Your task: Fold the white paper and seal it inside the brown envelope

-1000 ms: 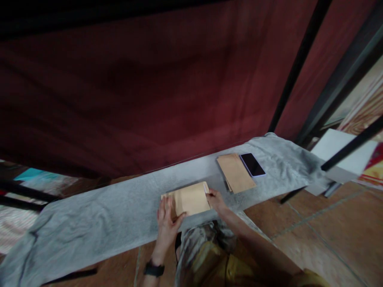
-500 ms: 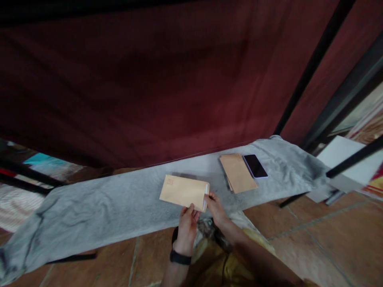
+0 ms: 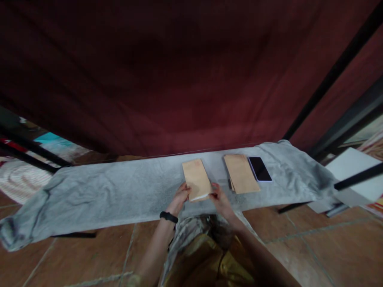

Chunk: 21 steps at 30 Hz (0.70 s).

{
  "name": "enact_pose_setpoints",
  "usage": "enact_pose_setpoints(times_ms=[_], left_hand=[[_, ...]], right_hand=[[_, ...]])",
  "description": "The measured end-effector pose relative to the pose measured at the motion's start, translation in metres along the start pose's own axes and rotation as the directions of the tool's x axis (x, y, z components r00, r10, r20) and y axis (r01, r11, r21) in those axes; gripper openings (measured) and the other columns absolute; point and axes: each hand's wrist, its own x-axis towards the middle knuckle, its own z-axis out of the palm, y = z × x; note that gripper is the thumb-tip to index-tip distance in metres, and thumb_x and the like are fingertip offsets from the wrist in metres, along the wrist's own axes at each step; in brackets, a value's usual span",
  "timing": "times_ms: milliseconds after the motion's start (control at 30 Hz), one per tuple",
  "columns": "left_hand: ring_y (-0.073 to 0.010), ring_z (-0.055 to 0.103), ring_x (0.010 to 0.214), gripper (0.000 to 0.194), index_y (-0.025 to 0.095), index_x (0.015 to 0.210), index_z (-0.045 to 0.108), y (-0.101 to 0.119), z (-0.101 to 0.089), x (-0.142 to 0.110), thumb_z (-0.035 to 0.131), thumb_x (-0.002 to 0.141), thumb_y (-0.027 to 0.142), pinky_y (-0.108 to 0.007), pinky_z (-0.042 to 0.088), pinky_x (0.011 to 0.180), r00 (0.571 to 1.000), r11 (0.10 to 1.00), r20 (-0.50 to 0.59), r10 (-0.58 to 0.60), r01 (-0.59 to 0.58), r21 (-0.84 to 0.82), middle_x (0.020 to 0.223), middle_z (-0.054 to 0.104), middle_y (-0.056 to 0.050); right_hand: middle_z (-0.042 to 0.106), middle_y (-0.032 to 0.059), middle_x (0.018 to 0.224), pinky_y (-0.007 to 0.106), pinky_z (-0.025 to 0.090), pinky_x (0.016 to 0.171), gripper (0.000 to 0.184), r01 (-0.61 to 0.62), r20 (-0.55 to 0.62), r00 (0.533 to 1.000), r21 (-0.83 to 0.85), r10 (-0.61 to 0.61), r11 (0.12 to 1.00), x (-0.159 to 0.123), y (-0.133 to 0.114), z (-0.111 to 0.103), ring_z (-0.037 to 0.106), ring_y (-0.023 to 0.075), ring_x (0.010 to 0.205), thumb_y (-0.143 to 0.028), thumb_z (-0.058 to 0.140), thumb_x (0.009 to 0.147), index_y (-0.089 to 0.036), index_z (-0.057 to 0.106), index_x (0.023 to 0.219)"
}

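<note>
Between my two hands is a brown paper envelope, its near end toward me with a strip of white paper showing there. My left hand grips the envelope's left edge, and a dark band circles that wrist. The fingers of my right hand are closed on its near right corner. A faint reddish mark sits at the envelope's far end. To the right, a small stack of brown envelopes lies on the grey cloth.
A phone with a dark screen lies right of the stack. Behind the cloth-covered bench hangs a dark red curtain. Black metal bars cross at both sides. Below is a tiled floor, with white boards at the right.
The envelope has turned from lying crosswise to pointing away from me, its open end now nearest me. My left hand has shifted from its near edge to its left side.
</note>
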Motion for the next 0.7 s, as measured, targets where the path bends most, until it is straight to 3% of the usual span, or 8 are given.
enact_pose_setpoints(times_ms=[100, 167, 233, 300, 400, 567, 700], left_hand=[[-0.0236, 0.068, 0.091, 0.05, 0.019, 0.124, 0.062, -0.004, 0.0, 0.003, 0.064, 0.075, 0.012, -0.036, 0.053, 0.086, 0.997, 0.993, -0.067, 0.044, -0.037, 0.11, 0.093, 0.073, -0.005], [-0.0265, 0.065, 0.106, 0.057, 0.018, 0.136, 0.056, -0.01, 0.0, -0.002, 0.062, 0.08, 0.014, -0.04, 0.048, 0.1, 0.971, 0.934, -0.123, 0.203, -0.154, 0.324, 0.108, 0.071, -0.009], [-0.0286, 0.057, 0.124, 0.058, 0.018, 0.143, 0.051, -0.017, -0.001, -0.01, 0.059, 0.086, 0.019, -0.043, 0.041, 0.111, 0.912, 0.767, -0.067, 0.404, -0.297, 0.569, 0.13, 0.063, -0.013], [-0.0283, 0.049, 0.136, 0.055, 0.019, 0.144, 0.051, -0.027, -0.005, -0.019, 0.058, 0.09, 0.023, -0.043, 0.035, 0.117, 0.866, 0.591, 0.099, 0.49, -0.414, 0.692, 0.145, 0.054, -0.013], [-0.0265, 0.045, 0.141, 0.047, 0.023, 0.139, 0.057, -0.037, -0.011, -0.027, 0.061, 0.092, 0.025, -0.043, 0.035, 0.119, 0.832, 0.422, 0.313, 0.458, -0.513, 0.747, 0.151, 0.051, -0.01], [-0.0253, 0.05, 0.137, 0.039, 0.019, 0.135, 0.059, -0.034, -0.016, -0.026, 0.059, 0.096, 0.025, -0.043, 0.042, 0.115, 0.808, 0.214, 0.395, 0.437, -0.52, 0.827, 0.149, 0.055, -0.011], [-0.0253, 0.054, 0.134, 0.035, 0.02, 0.134, 0.06, -0.024, -0.016, -0.026, 0.053, 0.1, 0.024, -0.042, 0.044, 0.112, 0.782, 0.021, 0.49, 0.386, -0.538, 0.843, 0.146, 0.058, -0.012]], right_hand=[[0.073, 0.0082, 0.096, 0.036, 0.055, 0.081, 0.046, 0.053, 0.058, 0.998, -0.29, -0.038, 0.956, -0.005, 0.004, 0.001, 0.07, 0.0252, 0.085, -0.028, 0.056, 0.086, -0.02, 0.055, 0.131], [0.073, 0.0126, 0.109, 0.038, 0.053, 0.088, 0.044, 0.092, 0.096, 0.994, -0.458, -0.053, 0.884, -0.008, 0.004, 0.002, 0.07, 0.0273, 0.096, -0.023, 0.052, 0.091, -0.02, 0.055, 0.135], [0.069, 0.0161, 0.123, 0.039, 0.051, 0.094, 0.046, 0.132, 0.119, 0.99, -0.548, -0.079, 0.826, -0.011, 0.003, 0.002, 0.068, 0.0281, 0.107, -0.02, 0.049, 0.094, -0.019, 0.052, 0.14], [0.065, 0.0178, 0.13, 0.038, 0.051, 0.095, 0.047, 0.167, 0.139, 0.985, -0.633, -0.101, 0.756, -0.012, 0.003, 0.002, 0.066, 0.0274, 0.11, -0.019, 0.047, 0.097, -0.018, 0.049, 0.144], [0.066, 0.016, 0.124, 0.036, 0.051, 0.094, 0.043, 0.198, 0.158, 0.98, -0.73, -0.12, 0.654, -0.011, 0.003, 0.0, 0.065, 0.0258, 0.108, -0.02, 0.049, 0.098, -0.019, 0.053, 0.141], [0.062, 0.0117, 0.129, 0.032, 0.05, 0.098, 0.036, 0.276, 0.212, 0.961, -0.777, -0.177, 0.565, -0.006, 0.001, -0.007, 0.063, 0.0226, 0.113, -0.022, 0.053, 0.099, -0.021, 0.058, 0.135], [0.062, 0.0103, 0.132, 0.029, 0.053, 0.09, 0.032, 0.306, 0.288, 0.951, -0.814, -0.114, 0.494, 0.001, -0.004, -0.012, 0.066, 0.0212, 0.11, -0.027, 0.049, 0.103, -0.024, 0.058, 0.134]])
